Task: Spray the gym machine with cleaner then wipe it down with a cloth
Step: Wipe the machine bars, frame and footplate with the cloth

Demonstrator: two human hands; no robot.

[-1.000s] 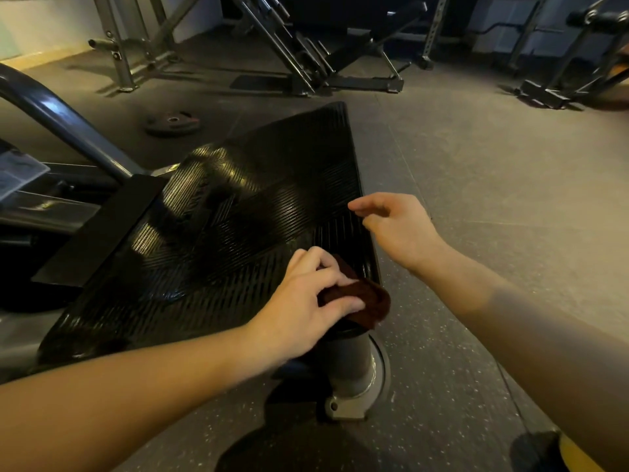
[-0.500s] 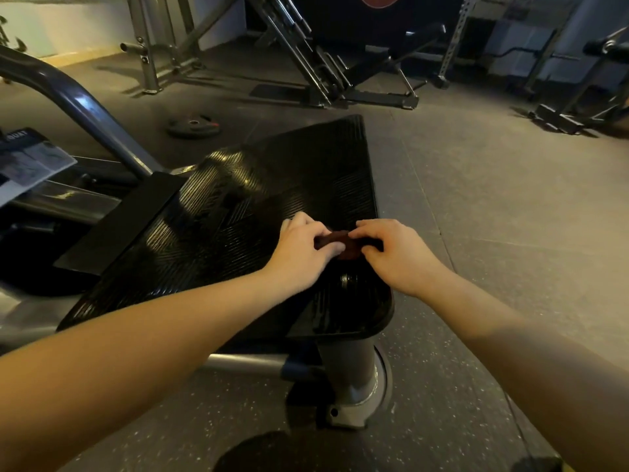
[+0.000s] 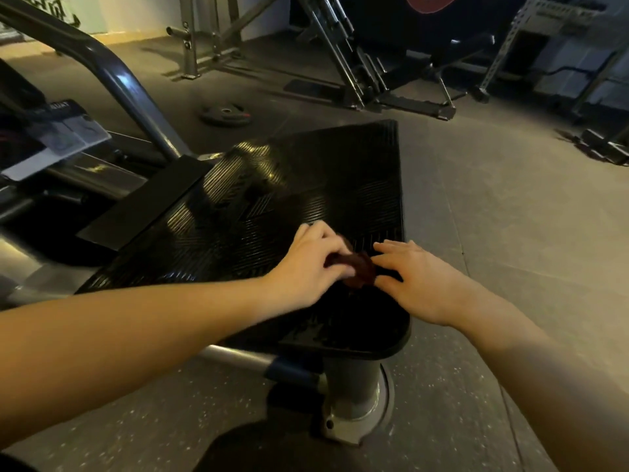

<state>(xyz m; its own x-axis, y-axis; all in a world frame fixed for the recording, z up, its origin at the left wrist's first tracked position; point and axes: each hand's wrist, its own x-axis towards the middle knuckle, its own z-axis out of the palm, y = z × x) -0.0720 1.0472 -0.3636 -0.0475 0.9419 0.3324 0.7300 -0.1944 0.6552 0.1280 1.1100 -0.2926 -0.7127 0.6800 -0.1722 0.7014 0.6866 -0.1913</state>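
The gym machine's black ribbed footplate (image 3: pixel 272 199) slopes across the middle of the view on a grey post (image 3: pixel 354 386). A small dark brown cloth (image 3: pixel 360 272) lies bunched on the plate near its right front corner. My left hand (image 3: pixel 309 264) grips the cloth's left side with curled fingers. My right hand (image 3: pixel 418 281) touches the cloth's right side with fingers stretched out flat. No spray bottle is in view.
A curved grey frame tube (image 3: pixel 126 83) and a label plate (image 3: pixel 64 137) stand to the left. A weight plate (image 3: pixel 224 114) lies on the rubber floor behind. Other gym machines (image 3: pixel 357 63) line the back; open floor (image 3: pixel 510 216) lies to the right.
My left hand slid the cloth from the plate's front corner up onto its surface. My right hand came in from the plate's right edge and now touches the cloth.
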